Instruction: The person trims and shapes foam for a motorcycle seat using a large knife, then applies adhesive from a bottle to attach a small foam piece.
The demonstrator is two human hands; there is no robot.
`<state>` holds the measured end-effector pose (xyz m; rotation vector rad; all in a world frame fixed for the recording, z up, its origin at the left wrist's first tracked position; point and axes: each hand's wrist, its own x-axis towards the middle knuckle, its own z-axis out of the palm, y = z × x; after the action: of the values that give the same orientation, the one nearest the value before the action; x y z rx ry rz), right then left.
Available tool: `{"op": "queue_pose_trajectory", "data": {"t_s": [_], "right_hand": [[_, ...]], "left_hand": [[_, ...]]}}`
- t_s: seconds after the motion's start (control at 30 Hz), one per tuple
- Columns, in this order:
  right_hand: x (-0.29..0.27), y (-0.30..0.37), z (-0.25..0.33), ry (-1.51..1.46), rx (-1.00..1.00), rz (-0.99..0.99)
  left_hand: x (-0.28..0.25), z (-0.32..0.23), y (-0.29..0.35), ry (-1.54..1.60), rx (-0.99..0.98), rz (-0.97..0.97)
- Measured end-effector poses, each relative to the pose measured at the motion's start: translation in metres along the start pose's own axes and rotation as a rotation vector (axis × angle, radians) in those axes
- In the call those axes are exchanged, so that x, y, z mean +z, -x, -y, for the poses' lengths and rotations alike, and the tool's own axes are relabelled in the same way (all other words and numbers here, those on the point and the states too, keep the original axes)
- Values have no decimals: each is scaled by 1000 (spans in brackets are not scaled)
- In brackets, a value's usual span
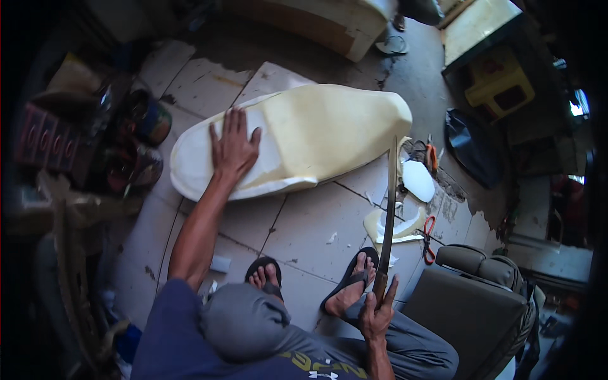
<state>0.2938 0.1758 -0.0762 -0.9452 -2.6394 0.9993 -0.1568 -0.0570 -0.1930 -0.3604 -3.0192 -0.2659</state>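
At the far left, a drawer case (47,140) is standing near some cans (151,119). The left hand (234,152) is resting palm down with fingers spreading, grasping nothing, on the foam's white end. The foam (335,130) is lying across the middle, over the tiles (301,221), its cream end pointing right. If that palm is bearing too lightly, a push could be sending the foam sliding or pivoting. The right foot (344,297) is standing near the knife (389,221); a stroke slipping toward the body could be catching it. The tip is reaching the foam's right end, though I cannot tell whether it is touching; a careless angle could be gouging there. The right hand (376,320) is grasping the handle, index finger extending. Scraps (415,223) and scissors (429,244) are lying beside the blade, possibly snagging it. The grey seat (465,307), farther right, could be hindering the elbow.
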Motion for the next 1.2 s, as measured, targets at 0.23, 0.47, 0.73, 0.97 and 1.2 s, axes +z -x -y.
{"op": "queue_pose_trajectory", "data": {"t_s": [0.23, 0.47, 0.73, 0.97, 1.2], "right_hand": [[-6, -11, 45, -244, 111, 80], [27, -37, 81, -387, -91, 165], [-2, -84, 95, 100, -306, 477], [-98, -156, 200, 418, -771, 46], [-145, -185, 149, 174, -752, 83]], "left_hand": [[-23, -27, 107, 175, 194, 93], [-45, -26, 385, 1171, -418, 167], [-68, 40, 420, 619, -850, -288], [-37, 54, 255, 403, -529, -69], [85, 75, 235, -66, -335, 542]]}}
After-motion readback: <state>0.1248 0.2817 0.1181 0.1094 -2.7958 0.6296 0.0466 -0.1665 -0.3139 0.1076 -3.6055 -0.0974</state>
